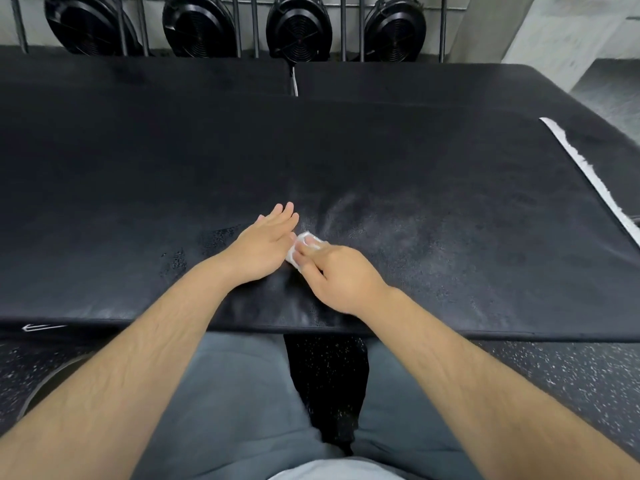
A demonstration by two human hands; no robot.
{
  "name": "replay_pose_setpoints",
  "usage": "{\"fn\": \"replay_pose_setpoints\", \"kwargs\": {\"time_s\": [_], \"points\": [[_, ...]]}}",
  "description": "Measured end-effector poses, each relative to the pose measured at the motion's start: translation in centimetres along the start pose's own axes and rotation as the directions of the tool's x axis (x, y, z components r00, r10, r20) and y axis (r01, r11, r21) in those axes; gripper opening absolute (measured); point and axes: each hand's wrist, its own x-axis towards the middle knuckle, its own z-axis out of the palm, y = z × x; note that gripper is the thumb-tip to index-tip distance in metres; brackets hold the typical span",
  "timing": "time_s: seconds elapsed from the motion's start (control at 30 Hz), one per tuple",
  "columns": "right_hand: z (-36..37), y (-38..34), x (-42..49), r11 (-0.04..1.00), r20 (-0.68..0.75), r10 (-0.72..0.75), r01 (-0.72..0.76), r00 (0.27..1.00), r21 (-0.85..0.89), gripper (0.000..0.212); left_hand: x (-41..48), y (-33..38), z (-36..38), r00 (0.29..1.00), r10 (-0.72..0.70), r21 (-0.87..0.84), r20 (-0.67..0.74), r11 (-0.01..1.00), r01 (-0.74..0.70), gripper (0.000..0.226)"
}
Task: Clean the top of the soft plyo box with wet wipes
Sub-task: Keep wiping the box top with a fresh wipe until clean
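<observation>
- Here, toward the left of the soft plyo box (346, 150), droplets (178, 261) bead on the black top. If they are left standing they could dry into spots, since the wipe is off to their right.
- The left hand (266, 244) lies on the top near the front edge, fingers straight and held together, gripping nothing. It is just beside the wipe, and the wet, yielding cover could let it slide if weight goes on it.
- The wet wipe (306, 240) sits bunched small on the top between the two hands. So crumpled, it likely covers little with each pass and may shred on the grained cover.
- The right hand (341, 275) pinches the wipe with curled fingers and presses it down. A hard push could tear it or drag it out of the grip.
- To the right, a pale damp sheen (398, 237) marks the surface while the far half looks dull, so patches may be missed.
- At the far right, a white strip (588, 174) runs along the edge. Whether it is tape or a fraying seam cannot be told, and the wipe could snag there.
</observation>
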Motion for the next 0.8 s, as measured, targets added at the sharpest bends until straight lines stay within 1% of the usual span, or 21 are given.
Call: {"fn": "replay_pose_setpoints", "kwargs": {"time_s": [0.1,0.13,0.17,0.23,0.27,0.3,0.37,0.4,0.47,0.53,0.57,0.67,0.73,0.8], "points": [[0.3,-1.3,1.9,0.998,0.023,0.062,-0.062,0.998,0.002,0.045,-0.6,-0.2,0.1,0.998,0.035,0.010,-0.046,0.999,-0.035,0.051],[0.3,-1.4,1.8,0.999,0.035,0.036,-0.036,0.999,-0.006,0.043,-1.1,-0.2,0.0,0.997,0.044,0.008,-0.062,0.999,-0.043,0.051],[0.0,-1.3,1.1,1.000,0.050,-0.010,0.011,0.999,-0.011,0.036,-1.7,-0.2,-0.1,0.996,0.052,0.015,-0.069,0.999,-0.051,0.051],[-1.1,-0.2,-1.0,0.996,0.084,-0.073,0.076,0.994,-0.035,0.027,-3.4,-0.4,0.2,0.994,0.065,0.082,-0.083,0.995,-0.058,0.052],[-1.7,0.5,-1.9,0.997,0.088,-0.063,0.067,0.994,-0.044,0.028,-4.3,-0.6,0.7,0.992,0.071,0.125,-0.100,0.990,-0.058,0.054],[-2.2,1.1,-2.2,0.998,0.079,-0.023,0.028,0.997,-0.052,0.029,-5.2,-0.7,1.1,0.990,0.079,0.162,-0.114,0.985,-0.060,0.056],[-2.0,1.6,-1.9,0.998,0.032,0.044,-0.042,0.999,-0.046,0.028,-6.0,-0.8,1.9,0.987,0.094,0.204,-0.129,0.977,-0.066,0.058],[-1.4,1.1,-1.8,0.998,0.014,0.044,-0.043,0.999,-0.037,0.025,-6.1,-0.8,2.3,0.986,0.098,0.208,-0.138,0.976,-0.068,0.058],[0.1,-0.7,-2.0,0.999,0.014,-0.026,0.026,1.000,-0.032,0.021,-6.0,-0.8,2.5,0.984,0.084,0.189,-0.154,0.980,-0.054,0.058],[0.5,-1.4,-2.8,0.996,0.027,-0.091,0.091,0.995,-0.011,0.024,-5.9,-0.8,2.5,0.986,0.083,0.183,-0.143,0.981,-0.056,0.058],[0.6,-1.4,-2.8,0.995,0.031,-0.095,0.096,0.995,-0.010,0.025,-5.9,-0.9,2.6,0.987,0.085,0.186,-0.138,0.981,-0.058,0.058],[1.0,-1.4,-1.0,0.999,-0.009,-0.002,0.002,1.000,-0.035,0.022,-5.8,-1.0,2.3,0.990,0.080,0.164,-0.120,0.985,-0.060,0.057],[1.7,-2.3,0.2,0.998,-0.045,0.058,-0.059,0.997,-0.022,0.019,-5.7,-0.9,2.2,0.990,0.076,0.133,-0.115,0.989,-0.060,0.058],[2.0,-2.6,0.0,0.998,-0.051,0.012,-0.015,0.999,-0.054,0.019,-5.9,-0.9,2.0,0.991,0.072,0.105,-0.112,0.993,-0.060,0.058]]}}
